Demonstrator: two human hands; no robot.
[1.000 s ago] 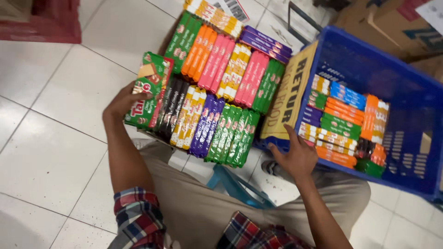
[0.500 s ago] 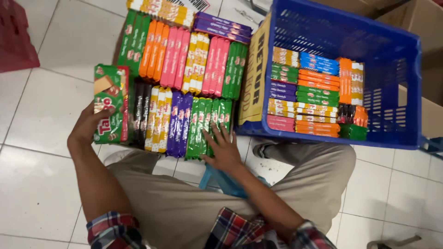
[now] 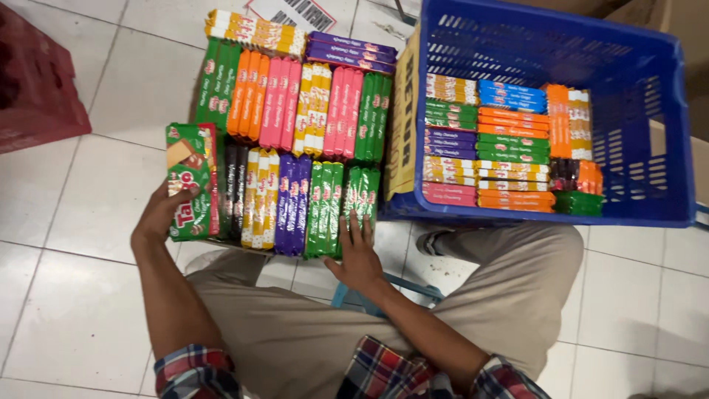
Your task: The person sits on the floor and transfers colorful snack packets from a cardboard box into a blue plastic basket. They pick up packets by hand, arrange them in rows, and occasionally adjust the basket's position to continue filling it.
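A block of slim snack packs in green, orange, pink, yellow, purple and black [image 3: 295, 155] stands in two rows on the white tile floor in front of my knees. My left hand [image 3: 164, 210] grips a wider green and red pack [image 3: 188, 181] at the block's left end. My right hand [image 3: 358, 251] rests flat, fingers spread, against the green packs [image 3: 347, 203] at the near right corner. A blue plastic crate [image 3: 635, 125] to the right holds stacked packs of the same kinds.
A folded cardboard sheet [image 3: 402, 125] leans between the block and the crate. Part of a red crate [image 3: 33, 81] shows at the far left. A blue stool edge [image 3: 384, 284] shows between my legs. Brown cartons sit behind the blue crate.
My right hand has moved left from the crate's corner to the near right corner of the block. The left hand stays on the green and red pack. The view has shifted.
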